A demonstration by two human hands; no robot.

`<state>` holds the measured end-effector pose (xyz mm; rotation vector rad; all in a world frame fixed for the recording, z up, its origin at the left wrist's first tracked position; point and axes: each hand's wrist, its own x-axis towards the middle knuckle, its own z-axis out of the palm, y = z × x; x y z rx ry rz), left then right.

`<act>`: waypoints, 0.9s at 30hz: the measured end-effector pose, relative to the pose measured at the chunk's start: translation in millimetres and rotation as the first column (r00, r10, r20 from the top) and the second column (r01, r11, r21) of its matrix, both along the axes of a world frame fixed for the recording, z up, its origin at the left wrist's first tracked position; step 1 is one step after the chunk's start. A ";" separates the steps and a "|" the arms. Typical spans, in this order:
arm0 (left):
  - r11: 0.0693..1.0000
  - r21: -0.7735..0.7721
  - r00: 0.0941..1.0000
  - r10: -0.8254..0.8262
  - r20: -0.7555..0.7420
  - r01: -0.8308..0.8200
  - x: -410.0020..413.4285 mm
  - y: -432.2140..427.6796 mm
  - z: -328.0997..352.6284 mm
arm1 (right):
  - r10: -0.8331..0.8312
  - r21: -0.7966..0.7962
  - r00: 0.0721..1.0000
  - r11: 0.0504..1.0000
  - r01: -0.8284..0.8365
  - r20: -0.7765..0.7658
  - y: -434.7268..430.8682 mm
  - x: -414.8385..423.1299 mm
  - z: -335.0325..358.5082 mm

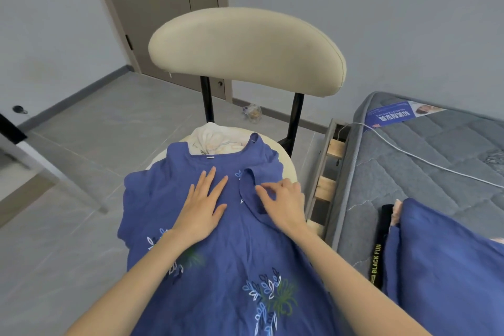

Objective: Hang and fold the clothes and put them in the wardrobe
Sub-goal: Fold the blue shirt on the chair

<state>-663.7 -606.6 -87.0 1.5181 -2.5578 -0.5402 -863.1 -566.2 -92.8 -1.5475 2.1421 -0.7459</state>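
A blue top with white and green leaf embroidery (226, 262) lies spread over the seat of a cream chair (245, 46), neckline toward the chair back. My left hand (203, 204) presses flat on the chest of the top, fingers straight. My right hand (283, 202) pinches the folded-in sleeve (246, 183) at the top's right side. Under the neckline shows a pale floral garment (215, 142).
A grey mattress (436, 161) stands at the right with a white cable (409, 153), another blue garment (447, 262) and a black band marked BLACK FUN (377, 256). A brown door (163, 8) is behind the chair. A small plastic bag (252, 112) lies on the grey floor.
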 end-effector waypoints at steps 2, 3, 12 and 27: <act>0.999 0.014 0.996 0.037 -0.086 -0.036 -0.9 1.9 7.6 | -0.145 -0.027 0.988 0.989 0.147 0.056 7.0 -9.4 2.4; 0.998 0.034 0.988 0.061 -0.144 -0.057 -4.0 3.0 11.0 | -0.177 0.000 0.978 0.984 0.178 0.114 10.8 -15.9 0.4; 0.935 0.316 0.866 0.288 -0.408 -0.162 -60.5 10.5 16.5 | 0.254 0.254 0.927 0.911 -0.325 0.275 48.2 -26.8 -8.3; 0.647 0.725 0.505 0.719 -0.478 -0.234 -97.5 -29.6 3.5 | 0.087 -0.006 0.991 0.996 -0.087 0.102 -45.4 -66.6 13.4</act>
